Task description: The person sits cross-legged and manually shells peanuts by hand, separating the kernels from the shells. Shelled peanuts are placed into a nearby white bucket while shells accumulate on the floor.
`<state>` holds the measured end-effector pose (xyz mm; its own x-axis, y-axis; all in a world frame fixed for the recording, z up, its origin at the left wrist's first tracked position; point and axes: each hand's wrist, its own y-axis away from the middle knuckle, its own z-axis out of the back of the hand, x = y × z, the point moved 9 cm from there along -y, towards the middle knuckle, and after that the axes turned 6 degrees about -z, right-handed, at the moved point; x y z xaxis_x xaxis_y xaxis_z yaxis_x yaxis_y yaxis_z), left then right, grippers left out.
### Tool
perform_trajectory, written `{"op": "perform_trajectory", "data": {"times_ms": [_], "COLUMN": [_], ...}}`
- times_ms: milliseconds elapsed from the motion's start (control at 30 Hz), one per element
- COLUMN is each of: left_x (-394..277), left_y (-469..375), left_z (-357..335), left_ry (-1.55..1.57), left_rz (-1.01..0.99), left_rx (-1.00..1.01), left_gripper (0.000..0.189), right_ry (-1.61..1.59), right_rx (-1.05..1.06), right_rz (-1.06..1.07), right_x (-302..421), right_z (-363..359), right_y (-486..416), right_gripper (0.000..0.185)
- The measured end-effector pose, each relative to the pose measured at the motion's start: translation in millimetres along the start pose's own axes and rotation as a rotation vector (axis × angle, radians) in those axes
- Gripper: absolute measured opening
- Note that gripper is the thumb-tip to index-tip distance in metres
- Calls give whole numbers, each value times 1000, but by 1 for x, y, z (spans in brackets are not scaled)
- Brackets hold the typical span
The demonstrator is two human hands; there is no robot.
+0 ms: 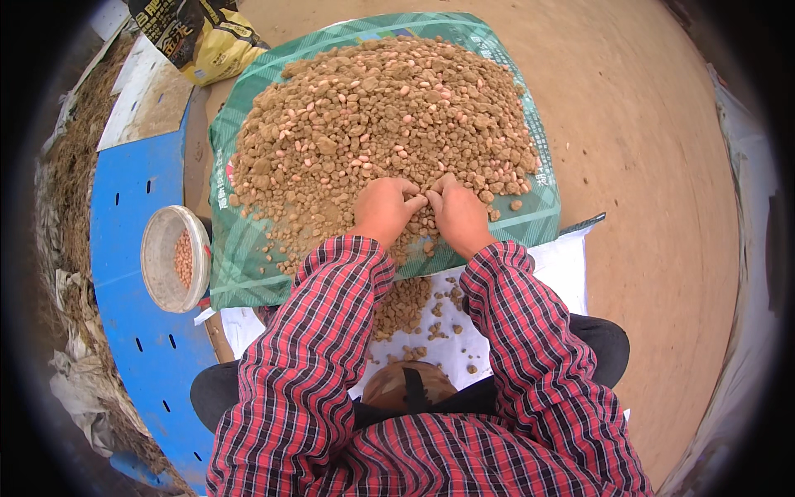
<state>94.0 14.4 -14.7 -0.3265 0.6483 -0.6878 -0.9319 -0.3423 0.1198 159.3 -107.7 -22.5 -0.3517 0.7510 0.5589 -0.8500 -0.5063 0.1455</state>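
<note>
Before me lies a heap of brown soil clods (372,93) mixed with pink peanut kernels (363,159). It rests on a green plaid woven sack (248,261) that bears printed writing. My left hand (386,208) and my right hand (458,214) meet at the heap's near edge, with thumbs and fingertips almost touching. Their fingers are curled in against small clods. Whatever lies between the fingertips is too small and too covered to make out.
Left of the sack, a whitish plastic bucket (155,261) holds pink kernels, beside a blue board (136,205). A black and yellow printed bag (214,46) stands at the far left. Loose soil lies on a white sheet (459,348) below my hands. Bare ground (646,186) extends rightward.
</note>
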Motion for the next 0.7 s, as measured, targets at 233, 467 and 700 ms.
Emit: {"op": "perform_trajectory", "data": {"times_ms": [233,467,700], "left_x": [29,9,12], "left_y": [24,14,23], "left_z": [27,19,29], "left_ry": [-68,-185,-205], "left_rz": [137,-5,8], "left_rx": [36,23,-82], "left_gripper": [21,16,16], "right_ry": [-1412,-1291,14], "right_rx": [490,395,1], "right_rz": [-412,-381,-51], "right_x": [-32,-36,2], "right_z": [-7,7,-3], "right_y": [23,26,62], "right_gripper": [25,20,19]}}
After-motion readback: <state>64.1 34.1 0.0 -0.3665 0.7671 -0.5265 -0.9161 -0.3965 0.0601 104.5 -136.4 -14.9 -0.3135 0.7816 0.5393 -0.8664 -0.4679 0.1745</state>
